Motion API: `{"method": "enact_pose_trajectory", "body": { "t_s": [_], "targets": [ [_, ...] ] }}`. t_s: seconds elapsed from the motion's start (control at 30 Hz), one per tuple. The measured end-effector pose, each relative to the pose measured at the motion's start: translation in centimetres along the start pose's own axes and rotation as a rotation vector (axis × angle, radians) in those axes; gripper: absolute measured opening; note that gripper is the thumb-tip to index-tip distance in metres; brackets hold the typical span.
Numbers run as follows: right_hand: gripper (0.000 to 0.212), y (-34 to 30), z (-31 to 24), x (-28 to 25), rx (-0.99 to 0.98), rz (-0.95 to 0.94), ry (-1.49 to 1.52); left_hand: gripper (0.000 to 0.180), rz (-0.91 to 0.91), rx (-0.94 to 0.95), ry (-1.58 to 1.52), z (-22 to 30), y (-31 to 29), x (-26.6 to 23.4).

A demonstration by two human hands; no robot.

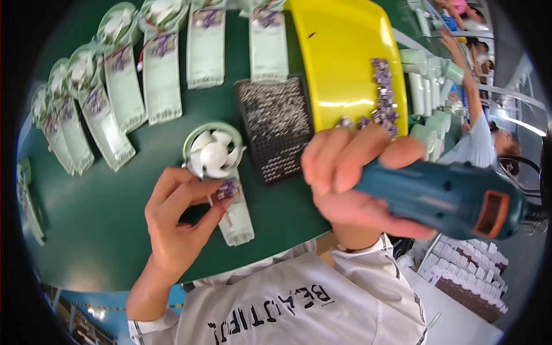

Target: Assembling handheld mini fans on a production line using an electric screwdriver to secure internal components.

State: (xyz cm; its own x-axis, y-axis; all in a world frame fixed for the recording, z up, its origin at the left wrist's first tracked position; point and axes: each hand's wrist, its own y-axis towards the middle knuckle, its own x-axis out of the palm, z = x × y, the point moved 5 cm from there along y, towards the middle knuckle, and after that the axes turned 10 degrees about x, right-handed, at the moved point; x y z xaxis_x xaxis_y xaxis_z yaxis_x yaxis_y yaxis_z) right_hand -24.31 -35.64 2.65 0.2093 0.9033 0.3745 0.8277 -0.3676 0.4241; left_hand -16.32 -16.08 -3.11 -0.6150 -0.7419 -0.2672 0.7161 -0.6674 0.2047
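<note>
My left hand (181, 215) rests at a pale green handheld-fan housing (238, 221) lying on the table. Its thumb and fingers are pinched around a small purple circuit board (229, 188) seated in the housing, just below the white fan blades (214, 155). In my right hand (351, 184) is a teal electric screwdriver (437, 195), its body pointing right and its cable leaving at the far right. The driver's tip is hidden behind the hand. Beyond that hand sits a black screw tray (276, 129) with rows of small screws.
Several similar fan housings (163, 80) with boards fan out along the far and left side of the green table (109, 230). A yellow tray (339, 52) holds a pile of small circuit boards (384, 92). More pale green parts (422, 86) and a co-worker (480, 138) are at the right.
</note>
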Motion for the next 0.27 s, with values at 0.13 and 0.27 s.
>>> {"method": "enact_pose_trajectory", "body": {
  "t_s": [0.13,0.27],
  "targets": [
    [0.077,-0.4,1.7,-0.2,-0.102,-0.108,0.09,0.029,0.021,-0.049,0.024,0.5,-0.7,-0.4],
    [0.071,-0.1,1.5,-0.4,-0.061,-0.403,0.214,0.032,0.025,0.009,0.042,0.5,-1.8,-0.4]
  ]
}}
